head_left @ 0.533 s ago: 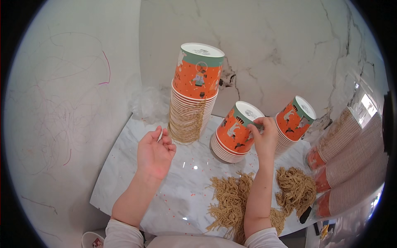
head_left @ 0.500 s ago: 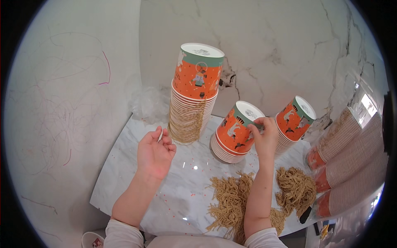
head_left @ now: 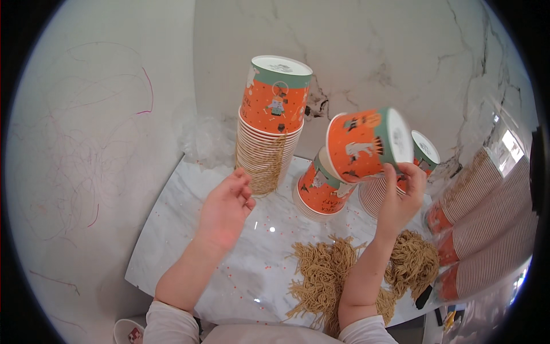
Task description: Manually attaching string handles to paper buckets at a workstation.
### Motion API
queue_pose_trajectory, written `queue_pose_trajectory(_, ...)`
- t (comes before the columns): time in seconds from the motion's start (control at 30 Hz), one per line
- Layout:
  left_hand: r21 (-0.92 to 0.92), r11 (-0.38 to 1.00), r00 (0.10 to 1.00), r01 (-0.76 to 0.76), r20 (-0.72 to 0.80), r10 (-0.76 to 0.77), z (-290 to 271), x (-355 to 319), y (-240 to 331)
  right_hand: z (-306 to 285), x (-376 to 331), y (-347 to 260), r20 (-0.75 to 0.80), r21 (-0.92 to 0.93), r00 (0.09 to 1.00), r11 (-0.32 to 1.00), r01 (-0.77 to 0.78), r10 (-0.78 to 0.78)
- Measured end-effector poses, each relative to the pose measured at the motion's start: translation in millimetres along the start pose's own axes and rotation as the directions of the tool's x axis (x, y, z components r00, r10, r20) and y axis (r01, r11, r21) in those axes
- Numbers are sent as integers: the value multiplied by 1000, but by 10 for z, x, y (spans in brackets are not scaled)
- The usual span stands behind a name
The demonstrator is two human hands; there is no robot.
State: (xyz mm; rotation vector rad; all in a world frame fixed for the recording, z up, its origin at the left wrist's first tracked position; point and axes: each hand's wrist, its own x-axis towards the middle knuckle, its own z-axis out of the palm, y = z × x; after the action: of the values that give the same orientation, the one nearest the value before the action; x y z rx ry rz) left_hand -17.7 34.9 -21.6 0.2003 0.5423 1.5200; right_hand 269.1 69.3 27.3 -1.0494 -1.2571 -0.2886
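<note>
My right hand [head_left: 404,192] pinches the base edge of an orange and green paper cup [head_left: 361,146], tilted with its mouth toward the left. It hangs just above a short stack of upside-down cups [head_left: 322,192]. My left hand [head_left: 229,200] is empty, its fingers loosely curled and apart, near the tall stack of upside-down cups [head_left: 278,103]. Tan strings [head_left: 266,166] hang over the rims of that tall stack. Behind my right hand stands another stack [head_left: 427,152], partly hidden. Tan yarn bundles [head_left: 323,275] lie beside my right forearm, with another bundle [head_left: 413,264] farther right.
Long sleeves of nested cups [head_left: 487,229] in clear plastic lie along the right side. Crumpled clear plastic [head_left: 206,143] sits at the table's far left corner. Walls bound the marble-patterned table [head_left: 189,241] at left and back. A white bin [head_left: 127,331] stands below its near left edge.
My right hand has lifted the top cup off the middle stack and tilted it, moving right and a little up. My left hand has shifted slightly right, toward the tall stack.
</note>
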Motion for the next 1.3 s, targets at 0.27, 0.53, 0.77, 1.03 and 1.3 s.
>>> queue_pose_trajectory(0.27, 596, 510, 763, -620, 611, 212, 114, -242, -178, -170, -212, -564, 162, 463, 976, 863, -204, 144)
queue_pose_trajectory(0.53, 530, 750, 813, -395, 582, 16, 122, -318, -122, -126, -239, -556, 557, 495, 817, 731, -470, 148)
queue_pose_trajectory(0.77, 675, 598, 779, -431, 614, -131, 65, -294, -111, -25, -187, -316, 594, 371, 764, 756, -538, 252)
queue_pose_trajectory(1.03, 659, 710, 825, -249, 529, -201, 134, -327, -121, -25, -184, -225, 675, 280, 726, 865, -417, 131)
queue_pose_trajectory(1.3, 444, 880, 911, -169, 411, -33, 171, -268, 17, -183, -53, -284, 833, 307, 528, 932, -193, -165)
